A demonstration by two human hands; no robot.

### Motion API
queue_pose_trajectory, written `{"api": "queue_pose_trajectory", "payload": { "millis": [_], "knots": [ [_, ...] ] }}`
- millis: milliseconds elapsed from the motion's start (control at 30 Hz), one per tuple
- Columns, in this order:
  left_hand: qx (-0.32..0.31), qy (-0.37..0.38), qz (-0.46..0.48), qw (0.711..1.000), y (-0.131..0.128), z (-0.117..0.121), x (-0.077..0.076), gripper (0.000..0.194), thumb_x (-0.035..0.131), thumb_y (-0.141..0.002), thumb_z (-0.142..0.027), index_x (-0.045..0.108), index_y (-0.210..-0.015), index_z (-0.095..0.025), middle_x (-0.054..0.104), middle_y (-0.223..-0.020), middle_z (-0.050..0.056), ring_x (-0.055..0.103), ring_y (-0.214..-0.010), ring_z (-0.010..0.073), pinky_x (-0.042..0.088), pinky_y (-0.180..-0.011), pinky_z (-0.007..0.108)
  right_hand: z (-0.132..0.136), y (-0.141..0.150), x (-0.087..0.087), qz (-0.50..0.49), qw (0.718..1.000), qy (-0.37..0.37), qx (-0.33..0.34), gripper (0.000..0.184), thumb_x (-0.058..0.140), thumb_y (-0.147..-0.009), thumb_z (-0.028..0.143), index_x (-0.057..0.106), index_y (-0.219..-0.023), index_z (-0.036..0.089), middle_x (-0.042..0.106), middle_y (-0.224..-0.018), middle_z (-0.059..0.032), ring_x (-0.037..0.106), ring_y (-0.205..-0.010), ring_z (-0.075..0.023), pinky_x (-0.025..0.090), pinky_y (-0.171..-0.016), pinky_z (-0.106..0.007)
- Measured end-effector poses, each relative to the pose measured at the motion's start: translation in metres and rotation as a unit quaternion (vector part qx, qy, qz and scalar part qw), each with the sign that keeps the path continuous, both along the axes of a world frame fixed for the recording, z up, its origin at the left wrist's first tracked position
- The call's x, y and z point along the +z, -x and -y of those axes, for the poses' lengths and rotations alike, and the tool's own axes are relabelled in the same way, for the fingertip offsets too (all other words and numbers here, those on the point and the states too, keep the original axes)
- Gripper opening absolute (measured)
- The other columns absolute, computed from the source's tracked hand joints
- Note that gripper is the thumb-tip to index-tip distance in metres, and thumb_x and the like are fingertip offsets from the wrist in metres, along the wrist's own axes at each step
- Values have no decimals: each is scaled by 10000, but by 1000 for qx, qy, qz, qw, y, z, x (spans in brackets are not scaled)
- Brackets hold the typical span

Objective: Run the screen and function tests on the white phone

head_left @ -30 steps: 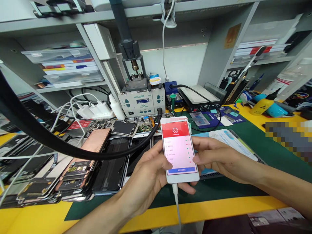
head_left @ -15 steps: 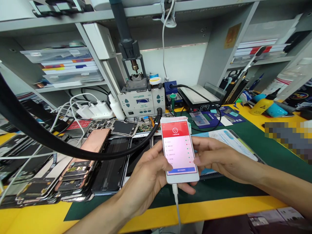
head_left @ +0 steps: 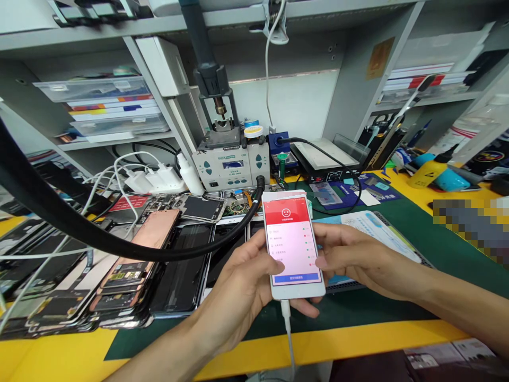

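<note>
A white smartphone (head_left: 296, 244) is held upright between both hands above the green mat. Its lit screen has a red banner with a sad face, a list with red and green dots, and a blue bar at the bottom. My left hand (head_left: 246, 276) grips the phone's left side, thumb over the lower left of the screen. My right hand (head_left: 358, 260) holds the right edge, its thumb at the lower right of the screen. Some fingers are hidden behind the phone. A white charging cable (head_left: 288, 329) is plugged into the phone's lower end and hangs past the table's edge.
Stacked phone parts (head_left: 135, 265) and dark screens (head_left: 183, 265) lie on the left. A thick black hose (head_left: 159, 254) arcs across them to the hot-air station (head_left: 230, 167). A heating plate (head_left: 328, 159) stands behind; a yellow bottle (head_left: 429, 170) is at the right.
My left thumb has shifted slightly up on the screen. Both hands and the phone otherwise stay in place.
</note>
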State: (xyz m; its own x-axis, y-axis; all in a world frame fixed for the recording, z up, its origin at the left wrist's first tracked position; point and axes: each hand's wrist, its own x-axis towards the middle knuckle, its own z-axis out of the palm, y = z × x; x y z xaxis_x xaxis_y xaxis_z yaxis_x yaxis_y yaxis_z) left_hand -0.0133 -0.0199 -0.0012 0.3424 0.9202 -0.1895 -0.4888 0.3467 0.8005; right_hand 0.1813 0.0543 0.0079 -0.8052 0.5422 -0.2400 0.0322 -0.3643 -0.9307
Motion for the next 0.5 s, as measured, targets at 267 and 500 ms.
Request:
{"api": "queue_pose_trajectory", "payload": {
  "millis": [267, 500],
  "knots": [
    [10, 5, -32, 999, -2, 0, 0, 419, 557, -961, -290, 559, -1357, -156, 729, -1014, 172, 737, -864, 340, 609, -696, 465, 1, 0, 2, -1, 1000, -6, 2, 342, 680, -796, 242, 660, -1124, 148, 732, -880, -58, 666, -725, -146, 544, -666, -245],
    [-2, 0, 12, 1000, 1, 0, -1, 534, 494, -860, -146, 537, -1392, -143, 723, -1061, 191, 729, -920, 375, 598, -717, 473, 0, 1, 2, 10, 1000, -4, -2, 426, 676, -783, 235, 637, -1197, 141, 740, -913, -78, 683, -731, -168, 552, -680, -276]
  ]
}}
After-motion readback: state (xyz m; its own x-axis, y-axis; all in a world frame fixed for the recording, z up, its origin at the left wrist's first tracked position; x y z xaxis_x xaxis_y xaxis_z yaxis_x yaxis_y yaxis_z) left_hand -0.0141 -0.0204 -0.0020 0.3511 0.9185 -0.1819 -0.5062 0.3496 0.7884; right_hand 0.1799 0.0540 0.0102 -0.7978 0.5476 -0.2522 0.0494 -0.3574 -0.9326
